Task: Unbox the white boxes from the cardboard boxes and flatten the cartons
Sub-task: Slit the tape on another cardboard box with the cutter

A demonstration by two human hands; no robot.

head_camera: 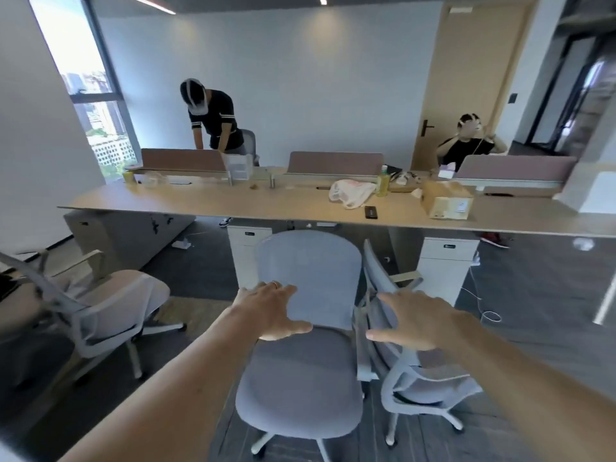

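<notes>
Above the grey chairs, both sets of fingers are spread wide and straight and grip nothing. The fingers (287,290) of the left hand (271,311) fan out in front of the backrest of the middle chair (310,261). Those of the right hand (421,323) fan out over the upper frame of the chair on the right (430,381). I cannot tell whether either palm touches a chair or only hovers before it. Both bare forearms reach straight forward from the lower corners of the view.

Beyond the chairs runs a long pale surface (233,198). On its right part sits the cardboard box (446,203), apparently closed and well apart from both hands. Left of it lie a plastic bag (351,193), a bottle (382,183) and a dark phone (371,212).

By my reading the unboxing has not begun: the hands are empty, the carton is out of reach, and no white boxes show anywhere. The next move probably calls for getting past or shifting the chairs and stepping up to the surface. Then the carton can be drawn close to work on its top flaps.

Counted: one cardboard box and no white boxes in sight. Three chairs stand in the foreground, the third chair (133,295) to the left. One bag, one bottle and one phone lie near the carton. Two other people are behind the surface, one standing (216,121) and one seated (466,146).
</notes>
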